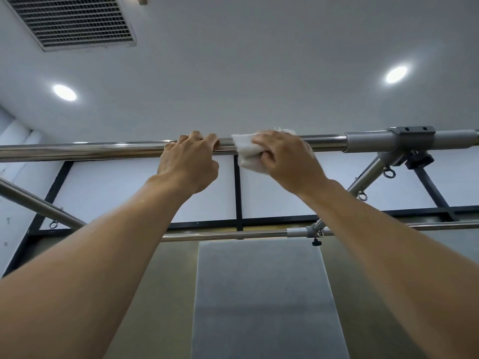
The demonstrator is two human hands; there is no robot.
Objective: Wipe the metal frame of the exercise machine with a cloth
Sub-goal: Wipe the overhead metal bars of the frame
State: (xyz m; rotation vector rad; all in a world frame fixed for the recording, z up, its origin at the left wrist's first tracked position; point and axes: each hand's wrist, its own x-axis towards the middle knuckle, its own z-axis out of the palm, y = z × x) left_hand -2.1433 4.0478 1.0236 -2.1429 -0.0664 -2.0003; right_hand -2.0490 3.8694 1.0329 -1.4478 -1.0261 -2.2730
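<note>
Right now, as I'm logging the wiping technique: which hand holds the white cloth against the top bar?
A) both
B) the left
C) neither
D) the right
D: the right hand grips the white cloth on the top bar, while the left hand grips the bar itself.

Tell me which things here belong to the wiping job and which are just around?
In the job:
white cloth, pressed on the bar
top bar of the frame
right hand, holding the cloth
left hand, gripping the bar

Just around:
ceiling vent
ceiling lights
wall panels
</note>
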